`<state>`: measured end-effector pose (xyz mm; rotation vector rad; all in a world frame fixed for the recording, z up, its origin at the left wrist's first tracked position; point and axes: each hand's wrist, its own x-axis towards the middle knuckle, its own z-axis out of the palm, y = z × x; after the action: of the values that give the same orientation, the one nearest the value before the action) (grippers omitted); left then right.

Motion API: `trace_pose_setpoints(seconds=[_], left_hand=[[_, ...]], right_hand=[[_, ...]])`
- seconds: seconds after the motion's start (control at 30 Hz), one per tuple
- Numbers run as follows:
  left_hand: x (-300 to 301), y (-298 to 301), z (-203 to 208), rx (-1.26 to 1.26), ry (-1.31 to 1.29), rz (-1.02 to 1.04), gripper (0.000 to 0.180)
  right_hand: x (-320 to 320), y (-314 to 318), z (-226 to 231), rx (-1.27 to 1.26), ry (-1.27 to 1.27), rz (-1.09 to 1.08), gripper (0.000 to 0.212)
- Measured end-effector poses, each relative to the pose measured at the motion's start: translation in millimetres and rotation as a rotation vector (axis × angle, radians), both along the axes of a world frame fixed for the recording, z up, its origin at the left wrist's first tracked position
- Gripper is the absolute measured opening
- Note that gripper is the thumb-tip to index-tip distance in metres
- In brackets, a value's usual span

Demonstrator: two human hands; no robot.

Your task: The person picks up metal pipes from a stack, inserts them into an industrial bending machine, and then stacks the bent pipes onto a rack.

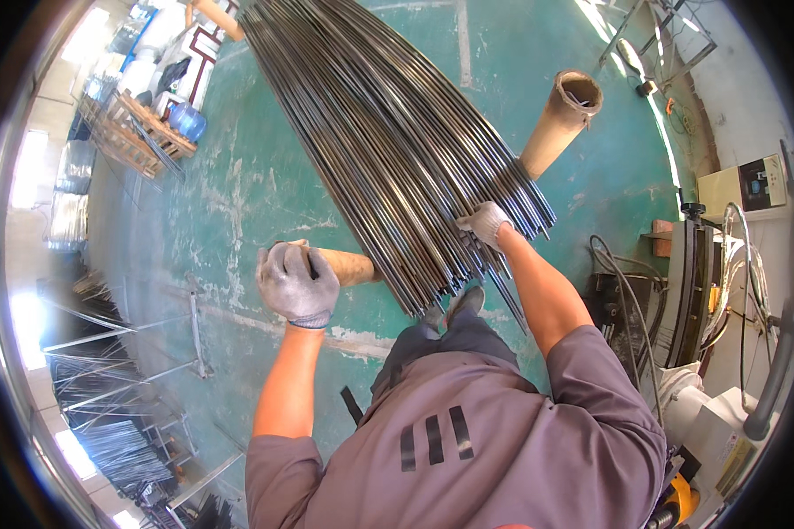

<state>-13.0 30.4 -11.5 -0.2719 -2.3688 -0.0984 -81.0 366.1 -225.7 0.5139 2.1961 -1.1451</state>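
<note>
A broad layer of long, thin metal rods [388,141] runs from the far left down to the space before my feet. My right hand [485,224], in a pale glove, is closed on rods near their close ends at the right. Below it, a couple of rods [511,301] stick out past the others at a different angle. My left hand [297,284], in a grey-white glove, has its fingers curled at the outer end of a brown cardboard tube [348,267] left of the rods. Its palm side is hidden, so I cannot see whether it grips the tube's rim.
Another cardboard tube [563,123], its end open, rises at the rods' right side. Machinery with hoses [692,300] stands on the right. A wooden pallet [146,132] and blue water bottle [185,121] are far left; metal racks [123,353] stand nearer. The floor [212,220] is worn green.
</note>
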Motion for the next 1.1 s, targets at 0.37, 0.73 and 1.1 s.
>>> trace_pose_setpoints(seconds=[0.37, 0.73, 1.1], left_hand=[[70, 32, -17, 0.172, -0.380, -0.348, 0.017], [7, 76, -213, 2.014, -1.712, -0.416, 0.029], [81, 140, -149, 2.105, -2.077, -0.362, 0.012]], right_hand=[[94, -5, 36, -0.084, 0.051, -0.081, 0.037], [540, -27, 151, 0.635, -0.085, -0.210, 0.033], [719, -81, 135, 1.018, 0.017, -0.624, 0.009]])
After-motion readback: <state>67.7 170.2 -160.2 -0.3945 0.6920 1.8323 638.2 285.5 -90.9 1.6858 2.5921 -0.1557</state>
